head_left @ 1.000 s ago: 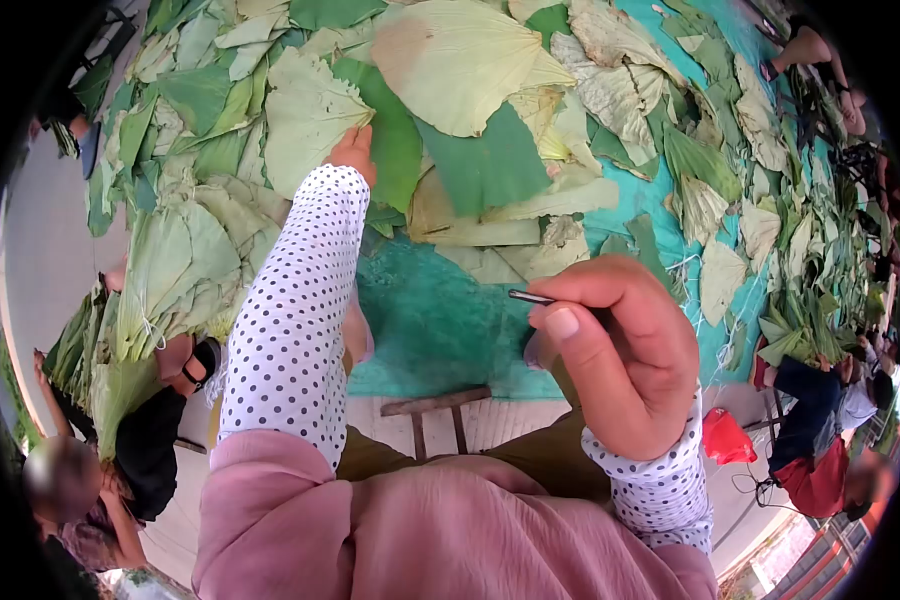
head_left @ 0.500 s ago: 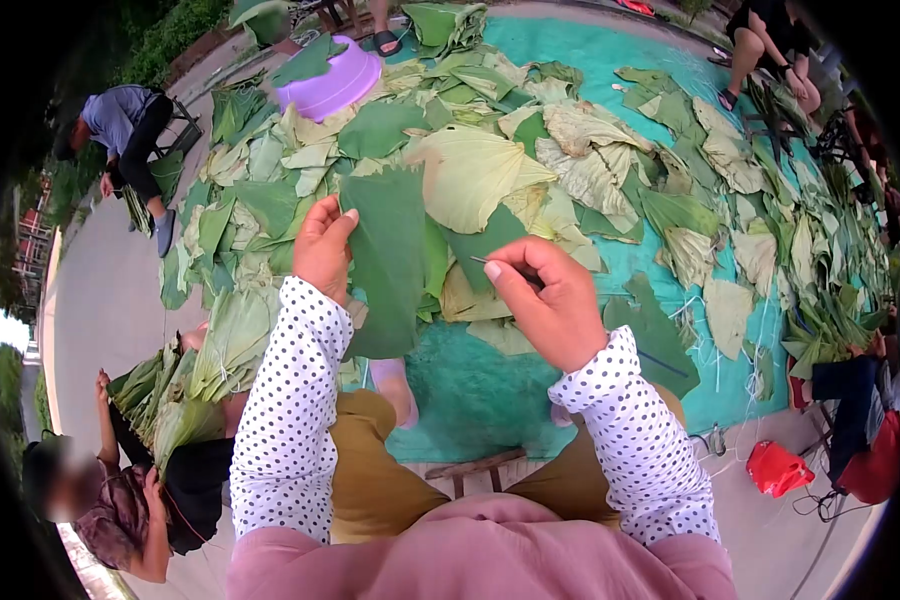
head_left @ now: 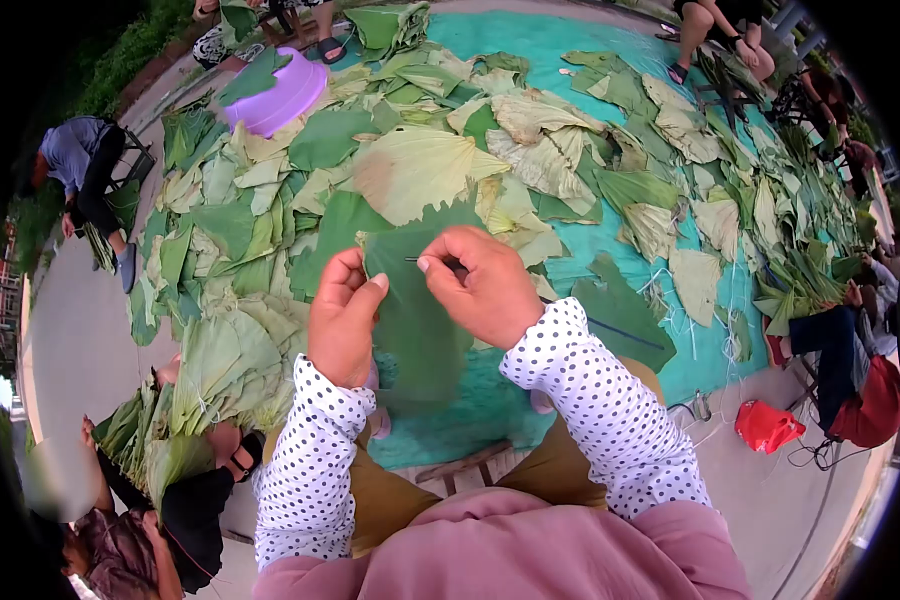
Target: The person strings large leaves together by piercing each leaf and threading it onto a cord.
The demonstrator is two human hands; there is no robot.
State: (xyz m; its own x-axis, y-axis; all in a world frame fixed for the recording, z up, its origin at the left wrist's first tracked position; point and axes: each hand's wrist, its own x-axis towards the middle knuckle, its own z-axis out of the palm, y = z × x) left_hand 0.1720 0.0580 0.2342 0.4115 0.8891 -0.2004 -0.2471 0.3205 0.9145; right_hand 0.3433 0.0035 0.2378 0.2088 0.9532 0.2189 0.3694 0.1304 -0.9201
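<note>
A dark green leaf (head_left: 420, 335) with a jagged top edge hangs in front of me, pinched at its left edge between the thumb and fingers of my left hand (head_left: 345, 315). My right hand (head_left: 482, 285) holds a thin dark needle-like tool (head_left: 411, 259) between thumb and forefinger, its tip lying over the upper part of the leaf. Whether the tip pierces the leaf cannot be made out. Beyond my hands, a broad pale leaf (head_left: 415, 170) with a brownish patch lies on the pile of leaves.
Leaves cover much of the teal sheet (head_left: 470, 32). A purple basin (head_left: 282, 95) stands at the back left, a red bag (head_left: 768, 427) lies at right. White strings (head_left: 692, 325) trail across the sheet. Several people sit around, one at lower left with bundled leaves (head_left: 225, 365).
My left hand has moved from the pile, bringing up the dark green leaf. My right hand has carried the tool leftward to it. The view has shifted, showing more surroundings.
</note>
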